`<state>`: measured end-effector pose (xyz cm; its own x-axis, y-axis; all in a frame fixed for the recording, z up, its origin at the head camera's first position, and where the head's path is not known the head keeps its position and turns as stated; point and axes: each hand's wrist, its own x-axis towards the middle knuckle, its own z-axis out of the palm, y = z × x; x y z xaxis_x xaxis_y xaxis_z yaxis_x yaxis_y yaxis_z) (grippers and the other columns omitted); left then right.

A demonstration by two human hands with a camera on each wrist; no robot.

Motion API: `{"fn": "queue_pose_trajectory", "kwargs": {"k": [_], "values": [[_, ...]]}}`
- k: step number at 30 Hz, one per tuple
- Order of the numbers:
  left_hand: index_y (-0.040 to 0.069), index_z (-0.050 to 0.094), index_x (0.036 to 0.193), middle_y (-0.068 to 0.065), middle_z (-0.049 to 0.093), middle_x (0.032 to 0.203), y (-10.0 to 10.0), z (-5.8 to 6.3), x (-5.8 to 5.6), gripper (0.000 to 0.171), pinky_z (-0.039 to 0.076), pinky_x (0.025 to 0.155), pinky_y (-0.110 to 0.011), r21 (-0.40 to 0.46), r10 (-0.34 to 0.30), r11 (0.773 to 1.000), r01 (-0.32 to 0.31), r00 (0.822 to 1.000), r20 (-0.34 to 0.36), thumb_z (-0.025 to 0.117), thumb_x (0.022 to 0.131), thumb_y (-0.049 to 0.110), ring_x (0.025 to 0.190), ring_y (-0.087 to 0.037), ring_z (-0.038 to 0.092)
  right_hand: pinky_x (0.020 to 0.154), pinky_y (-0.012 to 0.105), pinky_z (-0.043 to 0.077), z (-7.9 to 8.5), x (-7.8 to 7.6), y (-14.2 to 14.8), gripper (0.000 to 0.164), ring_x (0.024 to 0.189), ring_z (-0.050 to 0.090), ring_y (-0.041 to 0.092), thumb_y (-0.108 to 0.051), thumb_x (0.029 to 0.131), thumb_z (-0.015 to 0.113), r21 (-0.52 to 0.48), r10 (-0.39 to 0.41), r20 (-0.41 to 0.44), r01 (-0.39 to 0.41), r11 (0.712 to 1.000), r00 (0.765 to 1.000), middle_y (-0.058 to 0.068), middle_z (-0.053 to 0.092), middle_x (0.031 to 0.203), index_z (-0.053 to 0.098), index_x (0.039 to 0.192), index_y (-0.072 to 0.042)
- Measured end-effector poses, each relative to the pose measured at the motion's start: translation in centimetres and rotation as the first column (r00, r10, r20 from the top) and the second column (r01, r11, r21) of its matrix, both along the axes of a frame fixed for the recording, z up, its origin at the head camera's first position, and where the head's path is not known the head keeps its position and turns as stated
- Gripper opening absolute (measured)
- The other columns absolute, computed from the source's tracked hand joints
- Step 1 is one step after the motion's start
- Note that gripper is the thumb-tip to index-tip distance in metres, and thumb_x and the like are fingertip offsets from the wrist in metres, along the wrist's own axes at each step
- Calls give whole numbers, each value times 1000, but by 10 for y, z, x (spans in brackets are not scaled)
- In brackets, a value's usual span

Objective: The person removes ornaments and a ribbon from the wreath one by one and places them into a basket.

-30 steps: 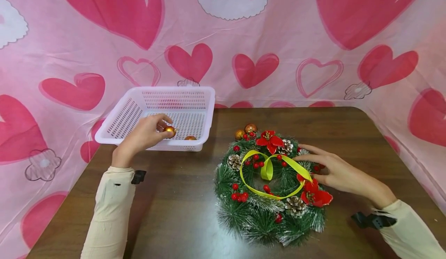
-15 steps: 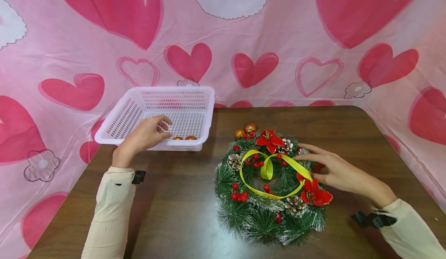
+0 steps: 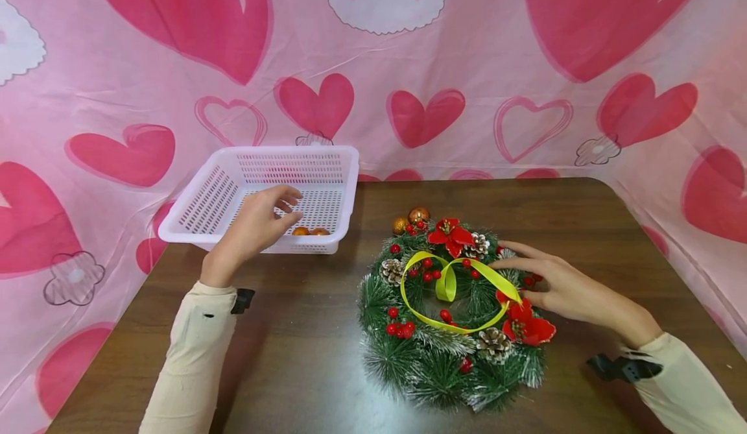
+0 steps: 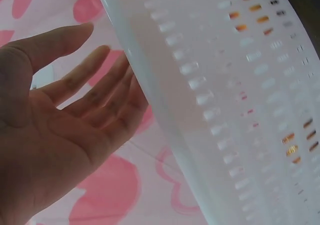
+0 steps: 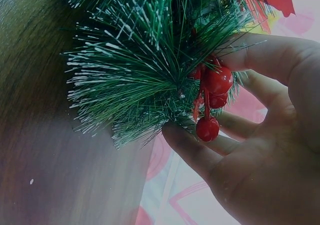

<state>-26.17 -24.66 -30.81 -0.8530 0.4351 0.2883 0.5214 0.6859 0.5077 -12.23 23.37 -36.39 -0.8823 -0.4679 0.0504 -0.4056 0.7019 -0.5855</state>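
My left hand hovers over the front of a white plastic basket, fingers loosely bent and holding nothing. Two orange-gold Christmas baubles lie in the basket just below its fingertips; in the left wrist view they glint through the slots of the basket wall. A green Christmas wreath lies flat on the table. My right hand rests against its right side with fingers spread. In the right wrist view, the fingers lie around a sprig of red berries among the frosted needles.
A yellow ribbon loops across the wreath, which also carries red poinsettias and pinecones. Two more gold baubles sit at its far edge. Behind the brown wooden table hangs a pink heart-print cloth.
My left hand has let go of a gold bauble, which dropped into the basket beside another, then shifted slightly right and up. The right hand and the wreath have stayed in place.
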Motion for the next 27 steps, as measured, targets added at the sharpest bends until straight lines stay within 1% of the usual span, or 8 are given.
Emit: {"fn": "queue_pose_trajectory", "kwargs": {"k": [5, 8, 12, 14, 18, 23, 27], "values": [[-3, 64, 114, -21, 69, 107, 11, 1, 4, 27, 58, 77, -49, 54, -28, 998, 31, 998, -62, 71, 89, 4, 91, -32, 68, 77, 38, 58, 2, 0, 0, 62, 131, 43, 45, 9, 81, 70, 3, -6, -3, 6, 1000, 1000, 19, 35, 154, 62, 135, -21], [-2, 65, 114, -19, 69, 109, 17, 1, 9, 27, 58, 76, -48, 78, -37, 996, 46, 993, -110, 70, 89, 4, 93, -30, 67, 73, 32, 58, 1, 0, 0, 63, 130, 43, 46, 9, 80, 70, 6, 0, -6, 0, 1000, 1000, 20, 35, 154, 62, 135, -20], [-1, 65, 115, -17, 67, 111, 26, 2, 15, 27, 58, 74, -45, 109, -47, 992, 68, 982, -183, 70, 88, 3, 93, -29, 65, 70, 25, 56, 0, 1, 0, 63, 128, 45, 45, 10, 79, 70, 5, 9, -21, -9, 1000, 1000, 21, 36, 153, 62, 135, -18], [-1, 65, 116, -17, 66, 112, 30, 1, 18, 28, 57, 74, -46, 127, -57, 988, 85, 977, -208, 70, 89, 2, 94, -29, 64, 72, 24, 56, -1, 1, 0, 63, 128, 45, 45, 10, 79, 70, 5, 12, -26, -12, 1000, 1000, 21, 36, 153, 62, 135, -18], [-1, 65, 116, -16, 66, 113, 40, 1, 25, 27, 58, 75, -45, 162, -81, 979, 123, 966, -247, 69, 89, 2, 97, -29, 62, 70, 23, 56, -1, 1, -1, 63, 128, 46, 45, 10, 78, 71, 2, 12, -32, -12, 1000, 999, 21, 37, 152, 63, 134, -18], [0, 65, 114, -13, 65, 112, 54, 0, 30, 25, 58, 74, -41, 196, -126, 963, 184, 952, -278, 68, 90, 1, 97, -26, 64, 62, 23, 54, -1, 0, 2, 64, 125, 47, 42, 8, 78, 74, -24, 25, -46, -26, 999, 999, 21, 38, 151, 63, 134, -20], [1, 64, 115, -12, 65, 113, 67, -5, 31, 24, 59, 75, -37, 201, -181, 951, 233, 952, -249, 68, 91, 3, 99, -25, 65, 62, 24, 54, -1, -1, 5, 63, 126, 45, 42, 5, 79, 77, -61, 37, -32, -39, 997, 999, 20, 39, 152, 62, 135, -21]]}}
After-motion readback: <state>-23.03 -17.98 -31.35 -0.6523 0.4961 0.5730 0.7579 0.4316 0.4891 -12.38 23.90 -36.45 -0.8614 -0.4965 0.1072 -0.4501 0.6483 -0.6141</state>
